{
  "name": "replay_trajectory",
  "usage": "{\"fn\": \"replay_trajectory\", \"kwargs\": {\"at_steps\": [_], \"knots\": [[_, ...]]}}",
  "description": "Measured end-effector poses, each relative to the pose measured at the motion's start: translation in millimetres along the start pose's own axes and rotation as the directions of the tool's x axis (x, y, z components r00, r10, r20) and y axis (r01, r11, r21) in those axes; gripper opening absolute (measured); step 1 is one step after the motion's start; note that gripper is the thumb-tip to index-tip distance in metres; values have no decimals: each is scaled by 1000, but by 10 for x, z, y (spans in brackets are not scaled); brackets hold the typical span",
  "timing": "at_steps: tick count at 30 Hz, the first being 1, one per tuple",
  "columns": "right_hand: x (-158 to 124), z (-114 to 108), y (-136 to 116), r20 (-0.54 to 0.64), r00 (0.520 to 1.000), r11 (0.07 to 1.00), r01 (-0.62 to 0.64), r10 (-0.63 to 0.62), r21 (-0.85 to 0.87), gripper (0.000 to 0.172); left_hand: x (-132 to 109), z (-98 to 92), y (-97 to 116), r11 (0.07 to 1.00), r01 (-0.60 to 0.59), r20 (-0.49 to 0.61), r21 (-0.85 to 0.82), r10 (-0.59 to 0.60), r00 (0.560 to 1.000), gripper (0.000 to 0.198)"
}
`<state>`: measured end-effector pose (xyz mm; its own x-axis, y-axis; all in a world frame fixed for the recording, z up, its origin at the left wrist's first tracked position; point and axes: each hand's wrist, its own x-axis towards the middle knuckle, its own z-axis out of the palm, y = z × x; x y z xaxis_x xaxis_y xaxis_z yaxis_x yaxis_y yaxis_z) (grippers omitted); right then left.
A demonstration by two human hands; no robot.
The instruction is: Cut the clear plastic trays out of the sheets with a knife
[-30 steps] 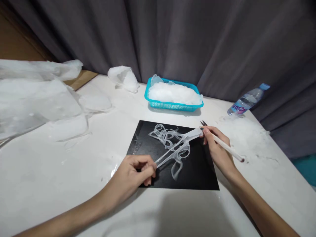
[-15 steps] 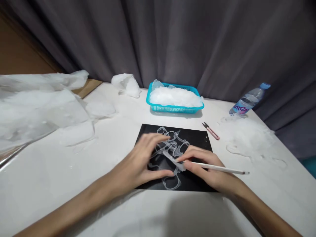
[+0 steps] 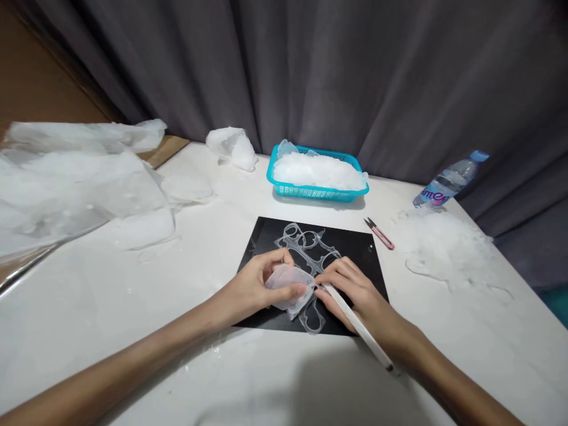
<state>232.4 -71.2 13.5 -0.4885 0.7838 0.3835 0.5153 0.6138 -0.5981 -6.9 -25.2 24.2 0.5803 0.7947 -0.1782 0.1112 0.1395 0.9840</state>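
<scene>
A black mat (image 3: 359, 278) lies on the white table in front of me. On it rests a clear plastic web of linked rings (image 3: 308, 248). My left hand (image 3: 261, 283) is closed around a translucent plastic piece (image 3: 288, 283) at the web's near end. My right hand (image 3: 355, 293) holds a thin white pen-like tool (image 3: 360, 330), its tip down by the plastic piece, fingers pinched on it. Both hands meet over the mat's lower half.
A turquoise basket (image 3: 317, 190) heaped with clear plastic pieces stands behind the mat. Small pink snips (image 3: 380, 233) lie right of the mat. A water bottle (image 3: 449, 180) lies at far right beside a scrap pile (image 3: 444, 248). Large plastic sheets (image 3: 75, 183) cover the left side.
A second ago both hands stretched the web apart; the right hand then let it go and came in. Now the left hand cups a plastic piece and the tool points back toward me.
</scene>
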Motion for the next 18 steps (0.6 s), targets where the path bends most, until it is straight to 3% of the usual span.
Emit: {"fn": "replay_trajectory", "kwargs": {"at_steps": [9, 12, 15, 18], "knots": [[2, -7, 2, 1, 999, 998, 52, -52, -42, 14, -21, 26, -15, 998, 57, 57, 11, -57, 997, 31], [0, 7, -19, -134, 991, 997, 19, -29, -80, 15, -24, 57, 4, 988, 101, 64, -116, -94, 993, 31], [-3, 0, -86, -354, 935, 993, -17, -26, -118, 15, -32, 88, 31, 966, 110, -2, -233, -114, 993, 32], [-15, 23, -155, -369, 929, 995, -35, -4, -98, 11, -50, 115, 63, 953, 95, -76, -288, -121, 990, 33]]}}
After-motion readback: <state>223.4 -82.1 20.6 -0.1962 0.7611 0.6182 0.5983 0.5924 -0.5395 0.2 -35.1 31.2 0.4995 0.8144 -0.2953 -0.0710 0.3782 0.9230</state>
